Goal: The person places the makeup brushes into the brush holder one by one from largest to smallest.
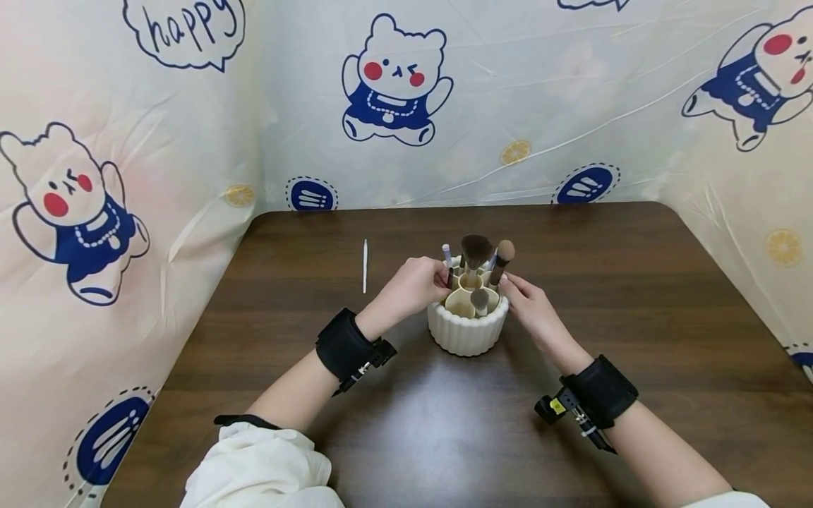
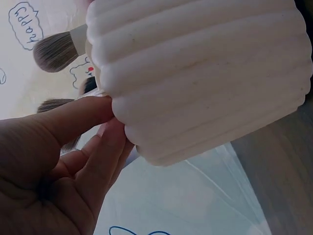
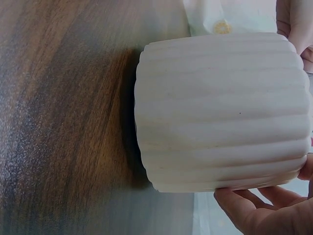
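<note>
A cream, ribbed makeup brush holder (image 1: 466, 333) stands on the table between both hands. My left hand (image 1: 419, 283) grips its rim on the left, the thumb and fingers meeting at the scalloped edge in the left wrist view. On the other side my right hand (image 1: 535, 308) holds the holder near its rim, with fingers (image 3: 234, 203) against the ribbed wall. Several makeup brushes rise from the compartments: a wide dark one (image 1: 476, 248), a rounded brown one (image 1: 505, 250) and a small grey one (image 1: 479, 299). A pale purple tip (image 1: 447, 251) shows beside the left fingers.
A thin white stick (image 1: 365, 267) lies on the dark wooden table (image 1: 635, 296), left of the holder. Cloth curtains (image 1: 483, 92) printed with bears surround the table's back and sides. Each wrist wears a black strap (image 1: 346, 343) with a small camera.
</note>
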`<state>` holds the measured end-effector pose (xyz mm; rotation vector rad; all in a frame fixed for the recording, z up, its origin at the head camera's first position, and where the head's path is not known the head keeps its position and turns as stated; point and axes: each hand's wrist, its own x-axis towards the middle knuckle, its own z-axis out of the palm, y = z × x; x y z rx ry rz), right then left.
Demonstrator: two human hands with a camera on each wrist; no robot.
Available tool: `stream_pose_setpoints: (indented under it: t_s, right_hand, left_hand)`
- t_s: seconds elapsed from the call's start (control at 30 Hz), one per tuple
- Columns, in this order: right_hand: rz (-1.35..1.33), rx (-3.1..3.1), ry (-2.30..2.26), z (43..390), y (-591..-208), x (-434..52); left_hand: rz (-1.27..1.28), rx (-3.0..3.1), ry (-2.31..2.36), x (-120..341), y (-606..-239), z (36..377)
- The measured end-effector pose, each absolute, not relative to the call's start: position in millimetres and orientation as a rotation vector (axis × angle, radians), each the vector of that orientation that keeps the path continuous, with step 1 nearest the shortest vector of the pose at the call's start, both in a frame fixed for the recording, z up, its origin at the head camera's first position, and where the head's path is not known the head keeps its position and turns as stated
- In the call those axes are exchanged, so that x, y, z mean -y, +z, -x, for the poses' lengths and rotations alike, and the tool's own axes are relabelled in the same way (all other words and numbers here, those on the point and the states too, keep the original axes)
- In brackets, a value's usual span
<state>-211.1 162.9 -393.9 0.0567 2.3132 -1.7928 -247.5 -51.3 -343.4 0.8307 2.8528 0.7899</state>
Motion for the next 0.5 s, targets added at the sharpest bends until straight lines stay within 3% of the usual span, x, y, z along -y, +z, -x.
stream_pose_setpoints:
  t_s: [0.5]
  right_hand:
    - [-0.047,-2.322,-1.784,210.6,-393.7,-162.8]
  left_hand:
    - [-0.881,-2.879,0.664,45.2,-338.9,245.0]
